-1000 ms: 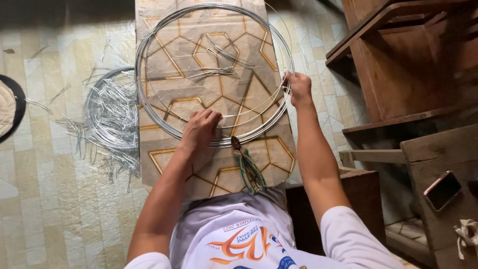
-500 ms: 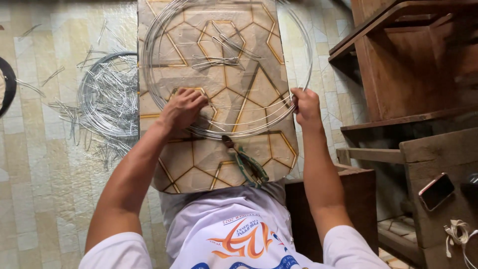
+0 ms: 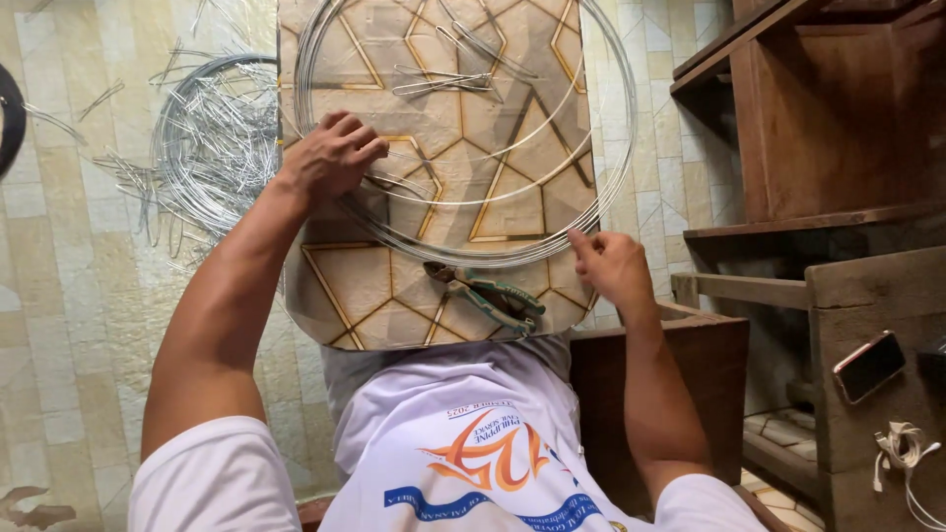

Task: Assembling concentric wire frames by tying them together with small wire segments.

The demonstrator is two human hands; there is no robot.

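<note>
We are pinching the wire hoop (image 3: 463, 212) with our left hand (image 3: 330, 158), right hand (image 3: 611, 266) gripping its rim, pliers (image 3: 488, 296) lying on the patterned board (image 3: 384, 286)

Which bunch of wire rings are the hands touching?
The big wire hoop lying on the patterned board. The left hand and right hand both grip it. The other coil sits untouched on the floor, bristling with short wire ends.
</note>
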